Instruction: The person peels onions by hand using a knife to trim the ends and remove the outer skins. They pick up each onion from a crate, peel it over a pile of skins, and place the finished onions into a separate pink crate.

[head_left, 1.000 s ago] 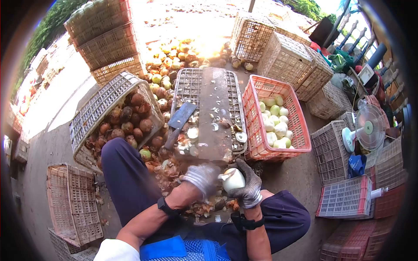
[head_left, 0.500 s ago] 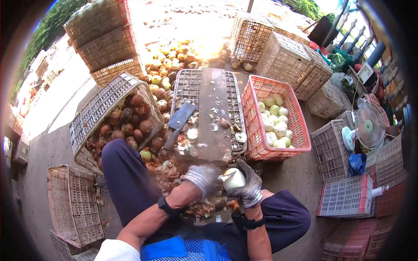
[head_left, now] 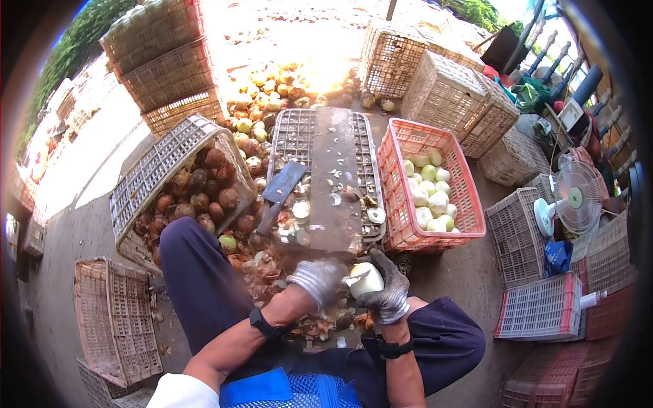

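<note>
Head view shows a peeled onion (head_left: 366, 280) at the near centre, clamped in the gloved right hand (head_left: 390, 291), which wraps around its right side. The gloved left hand (head_left: 315, 280) is just beside it on the left, too blurred to tell what it grips; a thin pale edge (head_left: 353, 277) seems to touch the onion there. The onion should be firm, fairly light and slippery where bare, best held by its round right flank, away from that edge.
</note>
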The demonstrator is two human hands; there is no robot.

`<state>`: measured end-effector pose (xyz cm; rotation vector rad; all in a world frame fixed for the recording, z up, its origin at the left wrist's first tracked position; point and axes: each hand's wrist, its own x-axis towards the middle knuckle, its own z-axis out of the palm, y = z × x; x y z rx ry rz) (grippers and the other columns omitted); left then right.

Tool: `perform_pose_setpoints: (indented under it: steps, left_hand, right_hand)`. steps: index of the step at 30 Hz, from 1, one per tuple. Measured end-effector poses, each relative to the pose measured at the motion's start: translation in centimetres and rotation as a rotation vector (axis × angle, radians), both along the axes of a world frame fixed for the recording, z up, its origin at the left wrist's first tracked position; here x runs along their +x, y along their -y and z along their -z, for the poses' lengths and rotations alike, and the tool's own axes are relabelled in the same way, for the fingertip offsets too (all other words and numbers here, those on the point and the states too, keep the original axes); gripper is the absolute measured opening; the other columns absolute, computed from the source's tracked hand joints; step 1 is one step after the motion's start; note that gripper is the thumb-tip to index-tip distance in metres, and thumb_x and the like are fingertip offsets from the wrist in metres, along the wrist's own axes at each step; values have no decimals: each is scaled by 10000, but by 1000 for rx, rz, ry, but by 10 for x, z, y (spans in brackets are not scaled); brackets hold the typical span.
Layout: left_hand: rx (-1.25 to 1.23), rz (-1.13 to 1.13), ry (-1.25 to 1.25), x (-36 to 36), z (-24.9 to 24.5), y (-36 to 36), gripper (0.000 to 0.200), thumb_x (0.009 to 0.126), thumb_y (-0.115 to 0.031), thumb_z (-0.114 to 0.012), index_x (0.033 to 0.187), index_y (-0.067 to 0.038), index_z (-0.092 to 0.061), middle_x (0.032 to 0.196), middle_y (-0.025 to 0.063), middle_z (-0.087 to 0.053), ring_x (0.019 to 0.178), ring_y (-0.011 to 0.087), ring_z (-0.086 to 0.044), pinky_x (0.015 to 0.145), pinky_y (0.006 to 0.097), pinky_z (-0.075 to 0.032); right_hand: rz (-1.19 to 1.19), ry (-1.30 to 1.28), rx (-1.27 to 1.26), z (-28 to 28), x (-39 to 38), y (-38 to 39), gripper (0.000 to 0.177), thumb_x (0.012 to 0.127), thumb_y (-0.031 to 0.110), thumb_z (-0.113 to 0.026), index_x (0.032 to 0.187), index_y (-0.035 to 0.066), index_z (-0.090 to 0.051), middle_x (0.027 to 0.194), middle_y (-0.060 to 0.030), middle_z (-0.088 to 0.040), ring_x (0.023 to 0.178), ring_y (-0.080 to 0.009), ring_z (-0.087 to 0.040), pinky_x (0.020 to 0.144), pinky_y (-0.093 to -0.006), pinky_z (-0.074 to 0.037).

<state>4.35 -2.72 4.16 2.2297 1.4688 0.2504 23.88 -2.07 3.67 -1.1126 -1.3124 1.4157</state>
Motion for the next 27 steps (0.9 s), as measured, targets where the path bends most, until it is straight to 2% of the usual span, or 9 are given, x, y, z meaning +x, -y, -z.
perform_pose_setpoints:
  steps: [2,5,6,9,12,16,19,22,27]
  left_hand:
    - [20,-51,1,1,11,-1,372,790,-355,-667,1042,-84,-626,886,186,-631,813,376,-639,656,459,-512]
    - [-185,-100,-49,-3,10,-16,355,793,-353,-666,1023,-84,-638,828,185,-629,755,395,-634,638,472,-512]
    - [-105,-95,28,-4,9,-14,330,794,-341,-672,991,-78,-645,786,184,-626,701,408,-623,600,482,-500]
    - [50,-62,113,-6,-3,-3,328,793,-325,-674,1009,-81,-634,802,183,-619,713,395,-626,588,480,-492]
    - [208,84,156,-5,-12,6,336,790,-318,-673,1033,-92,-622,812,176,-610,718,378,-630,579,479,-489]
    - [61,-15,21,2,-8,2,335,783,-307,-672,1036,-94,-619,824,169,-618,738,364,-639,602,474,-504]
    - [7,-74,-11,1,8,-5,314,790,-306,-666,1013,-89,-625,832,176,-634,752,369,-641,616,473,-505]
    - [-38,-78,62,-3,6,-7,310,796,-322,-664,999,-91,-630,834,179,-643,759,372,-642,623,478,-504]
    - [95,-14,115,-1,-5,4,332,792,-346,-669,1011,-100,-630,859,181,-640,770,379,-638,623,479,-501]
  right_hand:
    - [12,-27,33,8,2,-1,1131,290,144,-914,1310,-78,-478,1136,-135,-644,1057,-234,-602,954,-348,-474]
    - [10,-90,28,-5,-2,0,1132,296,163,-917,1310,-79,-477,1137,-137,-643,1055,-237,-603,953,-347,-476]
    - [5,-57,40,-11,-2,-1,1131,299,167,-917,1310,-80,-476,1138,-137,-642,1055,-238,-603,950,-348,-478]
    - [37,-55,-7,-9,-3,1,1126,303,170,-916,1309,-80,-476,1139,-136,-642,1054,-236,-603,943,-347,-483]
    - [41,-70,-59,-14,-4,2,1117,306,155,-908,1308,-79,-476,1140,-136,-641,1054,-234,-603,937,-345,-487]
    - [-43,-60,-33,-10,-1,0,1120,291,140,-897,1307,-78,-479,1141,-139,-640,1053,-234,-606,941,-347,-484]
    - [17,-46,-4,-3,-1,2,1133,275,144,-901,1304,-79,-481,1143,-143,-639,1054,-240,-607,944,-355,-482]
    - [28,-84,-20,-6,-2,2,1140,271,151,-905,1303,-81,-482,1147,-142,-638,1054,-242,-607,945,-360,-482]
    - [59,-162,-46,-5,-2,3,1131,283,141,-908,1308,-74,-481,1154,-139,-633,1056,-239,-605,944,-358,-483]
